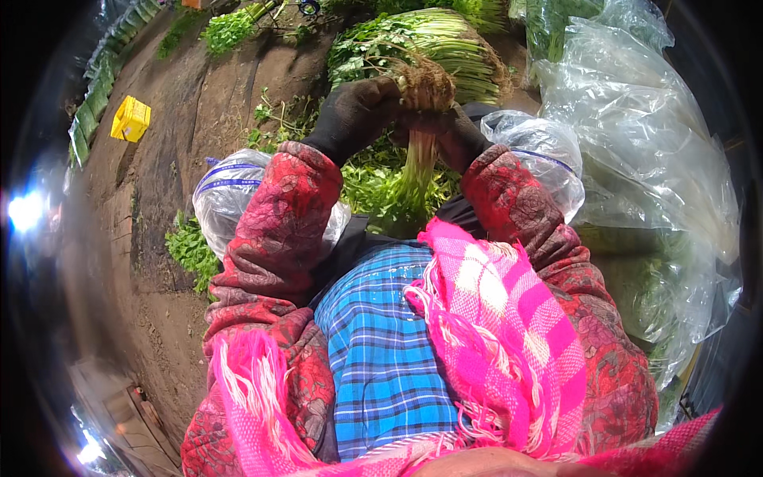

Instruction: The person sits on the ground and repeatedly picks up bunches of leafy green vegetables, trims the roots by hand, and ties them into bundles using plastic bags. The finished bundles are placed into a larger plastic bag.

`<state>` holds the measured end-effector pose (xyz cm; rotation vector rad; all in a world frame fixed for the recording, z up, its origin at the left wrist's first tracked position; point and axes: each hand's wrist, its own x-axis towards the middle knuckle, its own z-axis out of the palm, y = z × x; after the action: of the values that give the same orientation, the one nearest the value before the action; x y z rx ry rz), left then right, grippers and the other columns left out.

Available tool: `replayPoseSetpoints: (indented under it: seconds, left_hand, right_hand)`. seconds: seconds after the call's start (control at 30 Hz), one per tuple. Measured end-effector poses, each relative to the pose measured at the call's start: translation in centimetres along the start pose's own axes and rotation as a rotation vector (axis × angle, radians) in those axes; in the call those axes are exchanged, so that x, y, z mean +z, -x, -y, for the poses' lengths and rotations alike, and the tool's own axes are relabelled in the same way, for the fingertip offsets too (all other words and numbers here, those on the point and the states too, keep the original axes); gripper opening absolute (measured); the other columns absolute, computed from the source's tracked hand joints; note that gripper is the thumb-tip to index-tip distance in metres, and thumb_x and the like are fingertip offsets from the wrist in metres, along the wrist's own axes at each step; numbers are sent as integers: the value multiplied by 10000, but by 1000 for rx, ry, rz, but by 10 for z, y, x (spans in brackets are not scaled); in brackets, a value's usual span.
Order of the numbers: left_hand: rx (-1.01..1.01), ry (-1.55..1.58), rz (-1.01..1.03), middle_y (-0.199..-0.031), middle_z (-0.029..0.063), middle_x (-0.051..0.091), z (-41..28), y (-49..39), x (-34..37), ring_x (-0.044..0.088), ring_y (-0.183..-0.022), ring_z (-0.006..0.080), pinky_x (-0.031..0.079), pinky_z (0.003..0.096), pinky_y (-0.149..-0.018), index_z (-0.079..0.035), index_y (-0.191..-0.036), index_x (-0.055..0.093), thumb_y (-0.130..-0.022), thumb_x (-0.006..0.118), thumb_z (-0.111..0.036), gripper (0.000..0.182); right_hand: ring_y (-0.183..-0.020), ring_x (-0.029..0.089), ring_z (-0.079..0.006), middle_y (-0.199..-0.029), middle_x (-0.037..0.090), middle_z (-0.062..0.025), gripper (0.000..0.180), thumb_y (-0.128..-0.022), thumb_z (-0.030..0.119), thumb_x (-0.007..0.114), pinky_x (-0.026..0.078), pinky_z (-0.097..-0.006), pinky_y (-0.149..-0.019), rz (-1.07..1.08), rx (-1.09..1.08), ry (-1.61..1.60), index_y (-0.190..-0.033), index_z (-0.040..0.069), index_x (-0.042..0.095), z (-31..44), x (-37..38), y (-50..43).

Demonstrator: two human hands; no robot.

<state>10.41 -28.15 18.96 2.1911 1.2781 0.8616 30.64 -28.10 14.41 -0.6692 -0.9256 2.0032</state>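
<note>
Between my gloved hands is a bunch of leafy celery (422, 156), held upside down with its brown roots (427, 83) up and its leaves hanging towards my lap. My right hand (456, 134), in a dark knit glove, is shut around the stems just below the roots. Curled against the other side of the root end is my left hand (360, 110), gloved alike; its fingertips are hidden. Loose celery leaves (375, 188) lie between my knees, under the bunch. Just beyond my hands, a large pile of celery (435, 45) lies with its roots to the right.
Clear plastic sheeting (632, 131) covers greens along the right. A yellow container (130, 119) stands on the brown ground cover (161, 155) at left. Plastic bags wrap my left knee (229, 185) and right knee (548, 152). Smaller celery bunches (229, 30) lie at the far left.
</note>
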Motion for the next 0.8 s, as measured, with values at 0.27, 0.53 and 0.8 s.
replayPoseSetpoints:
  seconds: [0.27, 0.53, 0.8]
  left_hand:
    - [-61, 326, -322, -832, 70, 669, 5, 3, -21, 649, -776, 189, 527, 314, -723, -39, -999, 674, -929, 655, -157, 139]
    - [-201, 766, -125, -931, 15, 687, 16, 11, 10, 623, -826, 99, 531, 266, -749, -21, -1089, 670, -939, 670, -146, 195]
    - [-41, 166, -640, -1088, 74, 703, 3, 10, -36, 665, -980, 147, 548, 283, -844, -52, -1184, 655, -918, 697, -68, 269]
  right_hand:
    - [-958, 674, -247, -1056, 664, -81, 342, -905, 88, 679, 579, -434, -874, 65, 72, -29, -1232, 56, 580, -6, -1, 2]
    - [-946, 673, -227, -1059, 669, -81, 373, -882, 52, 701, 589, -406, -833, 21, 100, 58, -1239, 54, 593, -14, 9, -7]
    - [-893, 681, -243, -1005, 673, -100, 337, -881, 58, 706, 579, -400, -827, 138, -36, 42, -1193, 3, 589, 0, -8, -13]
